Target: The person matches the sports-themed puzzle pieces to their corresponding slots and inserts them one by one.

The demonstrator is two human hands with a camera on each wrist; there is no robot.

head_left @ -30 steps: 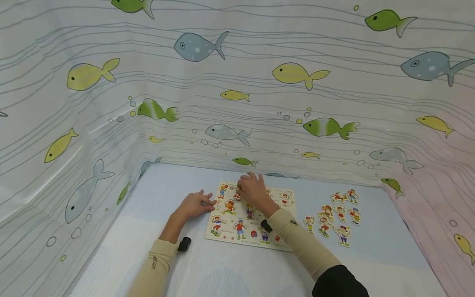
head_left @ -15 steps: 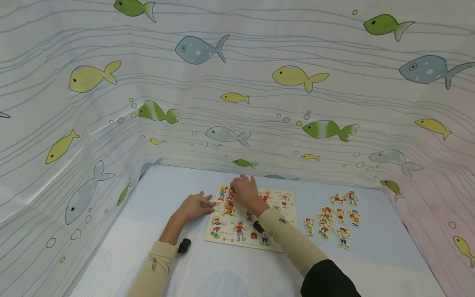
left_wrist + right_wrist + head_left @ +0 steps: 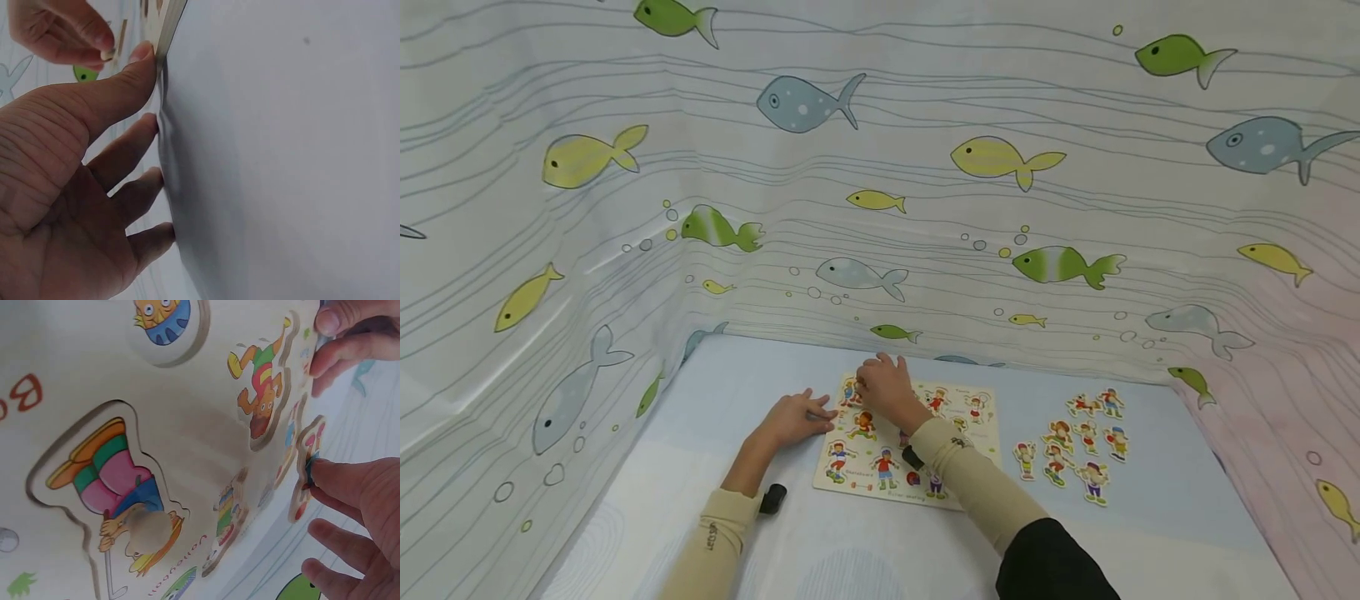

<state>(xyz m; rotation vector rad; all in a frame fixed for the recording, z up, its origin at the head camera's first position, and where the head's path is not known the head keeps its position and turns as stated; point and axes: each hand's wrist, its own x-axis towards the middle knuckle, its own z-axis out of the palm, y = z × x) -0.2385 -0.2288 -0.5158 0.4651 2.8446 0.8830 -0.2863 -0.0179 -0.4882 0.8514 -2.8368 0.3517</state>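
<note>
A wooden picture puzzle board with cut-out recesses of children playing sports lies on the table. My right hand is over its upper left part. In the right wrist view, thumb and finger pinch a child-shaped puzzle piece, tilted close over the board; its other fingers are loosely bent. My left hand rests at the board's left edge. In the left wrist view, the left thumb touches that edge, and the other fingertips reach the table surface, spread apart. My right hand hides part of the board's top row.
Several loose child-shaped puzzle pieces lie on the table right of the board. A pale blue-white cloth covers the table. A fish-patterned curtain stands behind and at both sides.
My right hand has moved left across the top of the board, from near its middle to the upper left, holding the puzzle piece. My left hand has stayed at the board's edge.
</note>
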